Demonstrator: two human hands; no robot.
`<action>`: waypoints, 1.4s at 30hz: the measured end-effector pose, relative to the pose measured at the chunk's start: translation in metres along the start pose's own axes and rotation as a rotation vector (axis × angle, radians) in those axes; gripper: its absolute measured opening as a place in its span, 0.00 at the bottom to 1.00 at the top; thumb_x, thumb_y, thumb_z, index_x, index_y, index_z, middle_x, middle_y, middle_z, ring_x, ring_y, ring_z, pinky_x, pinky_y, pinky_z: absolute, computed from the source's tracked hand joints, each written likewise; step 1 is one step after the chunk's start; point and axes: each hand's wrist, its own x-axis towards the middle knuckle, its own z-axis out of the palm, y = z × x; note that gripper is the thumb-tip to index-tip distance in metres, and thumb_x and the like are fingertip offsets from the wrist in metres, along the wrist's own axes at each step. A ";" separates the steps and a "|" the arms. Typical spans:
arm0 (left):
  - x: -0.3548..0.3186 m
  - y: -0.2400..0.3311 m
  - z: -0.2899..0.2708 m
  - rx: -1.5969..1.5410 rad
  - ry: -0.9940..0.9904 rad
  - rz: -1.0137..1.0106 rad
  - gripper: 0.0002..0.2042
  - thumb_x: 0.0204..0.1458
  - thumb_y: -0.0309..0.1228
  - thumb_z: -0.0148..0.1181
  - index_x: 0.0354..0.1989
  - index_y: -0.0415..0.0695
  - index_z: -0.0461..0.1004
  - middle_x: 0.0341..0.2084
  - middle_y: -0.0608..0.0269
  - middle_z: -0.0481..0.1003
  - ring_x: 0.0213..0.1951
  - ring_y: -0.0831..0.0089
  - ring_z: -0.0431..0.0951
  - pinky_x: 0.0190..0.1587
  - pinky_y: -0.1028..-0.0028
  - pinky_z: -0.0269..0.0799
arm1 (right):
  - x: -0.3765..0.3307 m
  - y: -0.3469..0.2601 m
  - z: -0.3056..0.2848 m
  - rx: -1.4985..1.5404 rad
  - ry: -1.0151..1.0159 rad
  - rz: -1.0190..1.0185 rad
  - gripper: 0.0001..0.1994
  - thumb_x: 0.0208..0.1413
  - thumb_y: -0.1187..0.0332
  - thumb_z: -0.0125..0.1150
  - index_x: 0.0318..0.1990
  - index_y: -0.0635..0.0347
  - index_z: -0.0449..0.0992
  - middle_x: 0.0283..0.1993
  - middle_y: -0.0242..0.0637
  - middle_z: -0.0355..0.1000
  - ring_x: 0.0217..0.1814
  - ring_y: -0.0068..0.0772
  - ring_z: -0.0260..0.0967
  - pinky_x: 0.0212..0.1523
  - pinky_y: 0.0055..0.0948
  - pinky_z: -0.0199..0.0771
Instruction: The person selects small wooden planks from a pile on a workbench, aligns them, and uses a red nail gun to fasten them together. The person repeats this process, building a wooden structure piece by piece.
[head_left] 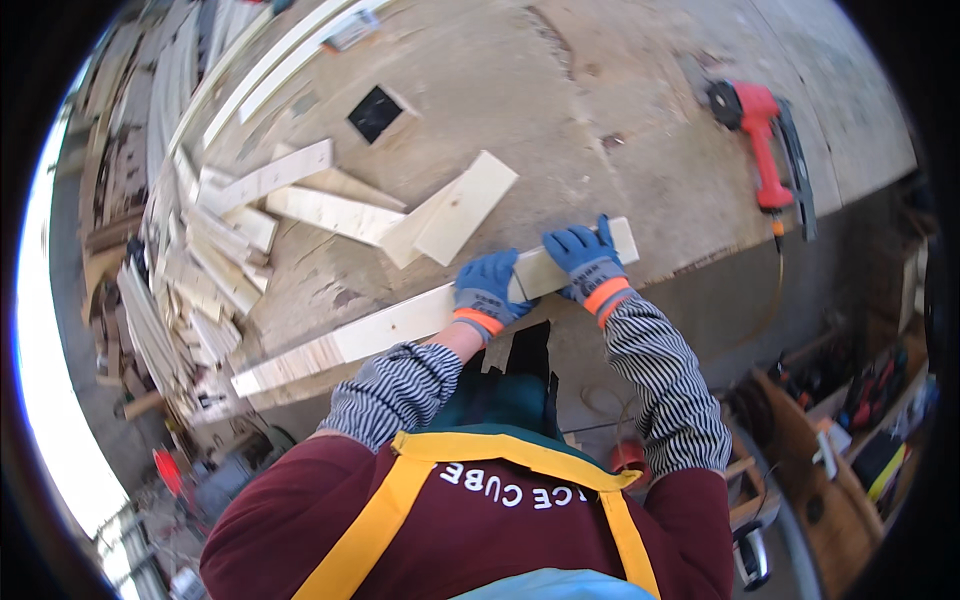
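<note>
Along the near edge of the worktable lies a long pale wooden board (395, 320), running from lower left up to the right. My left hand (487, 288), in a blue and grey glove with an orange cuff, grips it right of its middle. My right hand (584, 262), gloved alike, closes over it near the right end. Between the hands a dark line crosses the wood; whether it is a joint or a mark I cannot tell. Just beyond my left hand, a short wide board (468, 205) rests on another piece. My thumbs and the board's underside are mostly hidden.
A red pneumatic nail gun (760, 130) lies at the far right of the worktable (660, 90), its hose hanging over the edge. Several offcuts (225, 240) are heaped at the left. A black square (376, 114) sits farther back. Below right stands a wooden tool box (815, 480).
</note>
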 end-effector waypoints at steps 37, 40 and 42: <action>-0.037 -0.035 -0.057 -0.214 0.082 0.035 0.43 0.48 0.62 0.54 0.68 0.45 0.56 0.62 0.52 0.61 0.65 0.51 0.58 0.68 0.49 0.47 | 0.002 0.002 -0.006 -0.132 -0.196 0.139 0.55 0.23 0.47 0.80 0.66 0.51 0.60 0.66 0.38 0.62 0.70 0.42 0.55 0.72 0.58 0.38; -0.089 -0.090 -0.088 -0.270 0.216 -0.063 0.40 0.50 0.56 0.58 0.67 0.46 0.58 0.62 0.52 0.63 0.64 0.50 0.59 0.67 0.53 0.50 | 0.008 -0.018 -0.012 -0.194 -0.221 0.134 0.56 0.24 0.51 0.80 0.68 0.47 0.56 0.68 0.37 0.59 0.72 0.41 0.52 0.73 0.60 0.36; -0.128 -0.118 -0.103 -0.265 0.304 -0.189 0.37 0.49 0.52 0.60 0.66 0.46 0.61 0.58 0.51 0.67 0.62 0.50 0.63 0.65 0.54 0.56 | 0.010 -0.019 -0.018 -0.228 -0.281 0.157 0.56 0.26 0.48 0.78 0.68 0.49 0.56 0.69 0.36 0.58 0.72 0.40 0.51 0.73 0.59 0.36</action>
